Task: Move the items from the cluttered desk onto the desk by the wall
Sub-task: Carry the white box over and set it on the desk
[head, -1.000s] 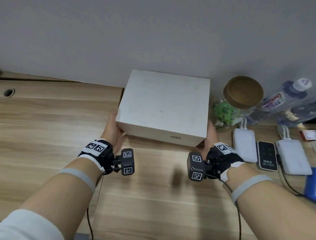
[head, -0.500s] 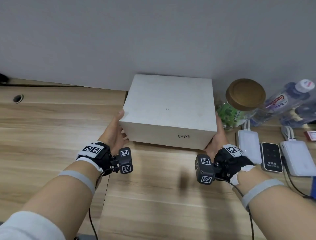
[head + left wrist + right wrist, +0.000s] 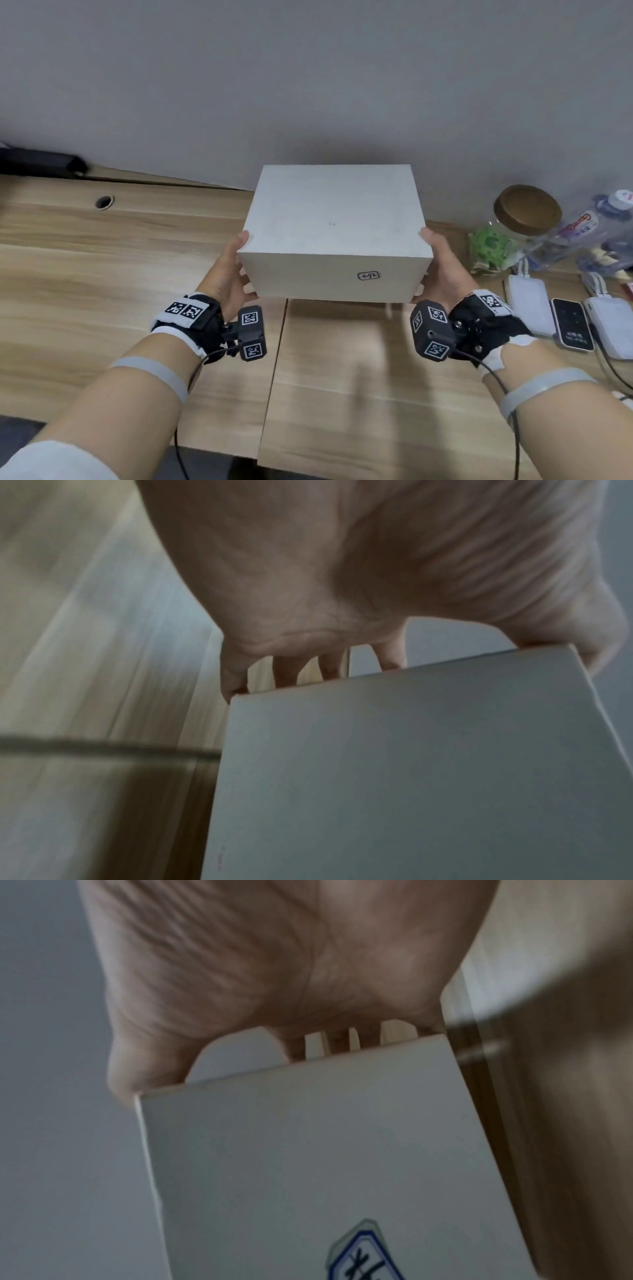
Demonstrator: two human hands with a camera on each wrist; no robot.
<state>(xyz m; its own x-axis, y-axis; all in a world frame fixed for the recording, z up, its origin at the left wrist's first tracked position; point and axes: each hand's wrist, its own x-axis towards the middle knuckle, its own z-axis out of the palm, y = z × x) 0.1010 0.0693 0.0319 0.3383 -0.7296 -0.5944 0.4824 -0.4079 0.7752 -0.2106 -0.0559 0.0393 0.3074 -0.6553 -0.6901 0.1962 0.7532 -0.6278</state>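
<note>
A closed white box [image 3: 334, 233] sits at the centre of the head view, held between both hands above the wooden desk [image 3: 85, 274] near the grey wall [image 3: 308, 68]; whether its underside touches the desk cannot be told, and its contents are hidden. The left hand [image 3: 227, 274] clasps the box's left side at 9 o'clock, thumb on the top edge and fingers [image 3: 284, 672] curled under the bottom edge. The right hand [image 3: 442, 270] clasps the right side at 3 o'clock in the same way, thumb up, fingers [image 3: 337, 1039] wrapped beneath. A small label [image 3: 369, 275] with handwriting is on the near face. At 3 o'clock from the box a clear glass jar [image 3: 503, 236] with a brown lid holds something green, and just beside it lie clear plastic bottles [image 3: 579, 236] on their sides. At 4 o'clock, two white power banks [image 3: 529, 305] lie flat with a black device [image 3: 572, 323] between them.
</note>
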